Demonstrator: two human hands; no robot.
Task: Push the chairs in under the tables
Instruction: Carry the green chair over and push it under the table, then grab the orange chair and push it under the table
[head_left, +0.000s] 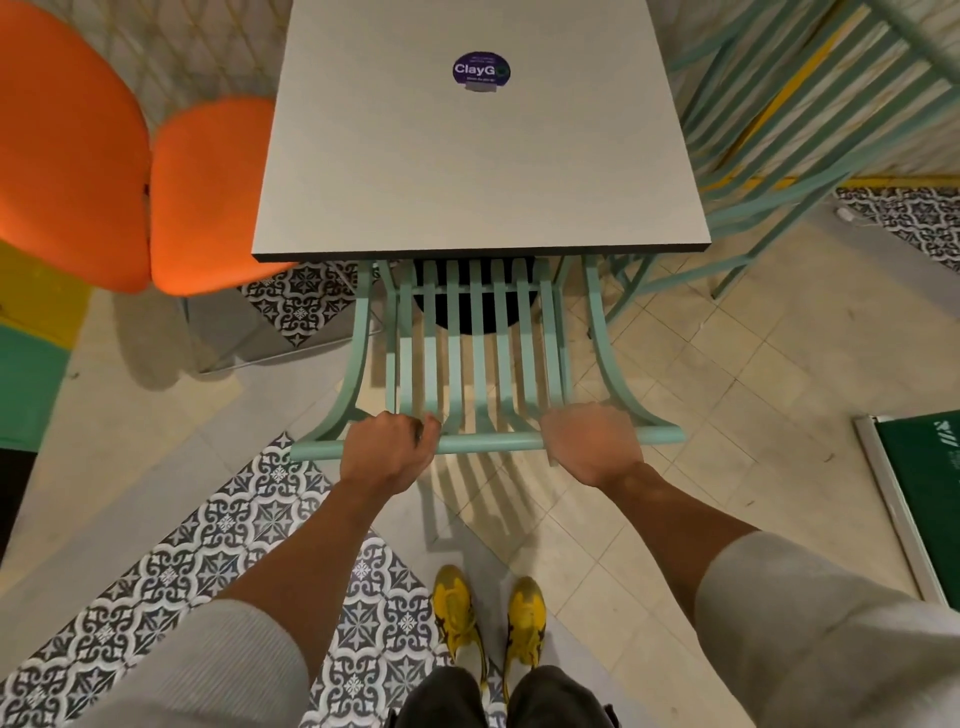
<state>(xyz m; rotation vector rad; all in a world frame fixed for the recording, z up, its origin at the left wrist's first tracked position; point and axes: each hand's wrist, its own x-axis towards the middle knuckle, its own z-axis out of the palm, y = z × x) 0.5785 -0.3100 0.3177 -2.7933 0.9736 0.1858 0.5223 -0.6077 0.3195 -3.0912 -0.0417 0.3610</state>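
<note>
A mint-green slatted chair (483, 364) stands right in front of me, its seat mostly tucked beneath a square grey table (467, 171). Only the backrest slats and curved side rails show in front of the table edge. My left hand (387, 449) is shut on the left part of the chair's top rail (488, 443). My right hand (589, 441) is shut on the same rail further right. A round purple sticker (480, 70) lies near the far middle of the tabletop.
An orange padded chair (208, 192) stands to the left of the table. More mint-green slatted furniture (810, 119) leans at the right. A green framed board (930, 499) lies on the floor at the right edge. My yellow shoes (491, 623) stand on patterned tiles.
</note>
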